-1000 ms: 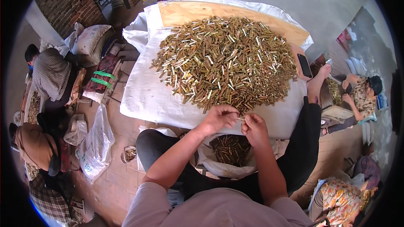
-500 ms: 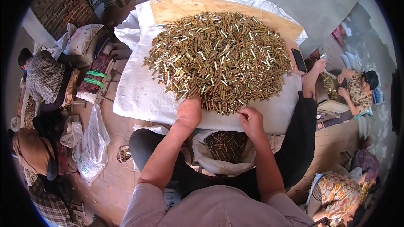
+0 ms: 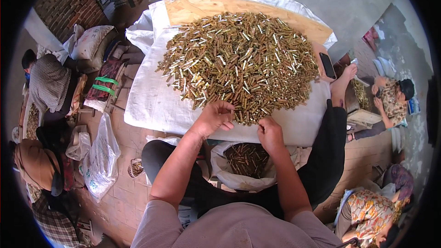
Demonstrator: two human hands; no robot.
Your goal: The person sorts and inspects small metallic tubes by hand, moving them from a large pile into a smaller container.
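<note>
A wide heap of brass-coloured metal pieces (image 3: 229, 64), mostly slim and bolt-like, lies on a white sheet (image 3: 151, 96) in front of me. Smaller nut-like bits (image 3: 285, 94) gather at its right side. At the heap's near edge, my left hand (image 3: 213, 118) has its fingers bent towards the thumb, with what looks like a small metal piece at the tips. My right hand (image 3: 270, 133) is closed beside it, thumb against the forefinger; whatever it pinches is too small to make out. Below both hands, a white sack (image 3: 220, 170) stands open with darker bolt-like pieces (image 3: 248, 158) inside.
A wooden board (image 3: 197, 9) borders the heap at the back. A phone (image 3: 327, 65) lies at the right edge beside my bare foot (image 3: 345, 80). Several people sit at both sides. A clear plastic bag (image 3: 102, 160) and a small basket (image 3: 135, 168) stand on the floor to the left.
My left hand has drawn out of the heap's near edge and moved right, its fingers now showing. My right hand has shifted slightly nearer to me and turned.
</note>
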